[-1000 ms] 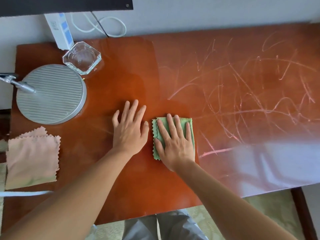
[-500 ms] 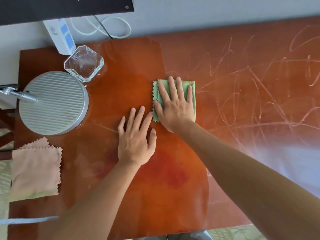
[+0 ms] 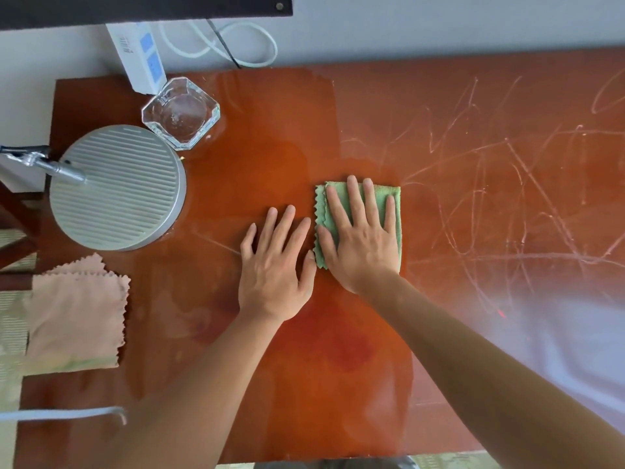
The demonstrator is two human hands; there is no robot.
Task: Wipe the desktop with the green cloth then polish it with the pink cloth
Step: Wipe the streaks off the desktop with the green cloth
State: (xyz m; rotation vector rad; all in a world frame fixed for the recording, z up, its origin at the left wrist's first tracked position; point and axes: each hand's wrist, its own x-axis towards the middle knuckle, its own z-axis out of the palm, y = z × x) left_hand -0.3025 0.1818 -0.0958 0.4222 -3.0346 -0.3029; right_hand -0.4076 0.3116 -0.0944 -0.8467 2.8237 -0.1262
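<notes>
Hands (image 3: 360, 243) flat on green cloth (image 3: 392, 211)

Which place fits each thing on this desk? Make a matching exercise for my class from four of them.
Things:
1. folded green cloth
2. pink zigzag-edged cloth
3. clear faceted glass dish
4. round ribbed metal base

Places:
A. at the back, beside a white box
B. under the flat right hand
C. hanging over the desk's left edge
D. between dish and pink cloth

Pairs: 1-B, 2-C, 3-A, 4-D
</notes>
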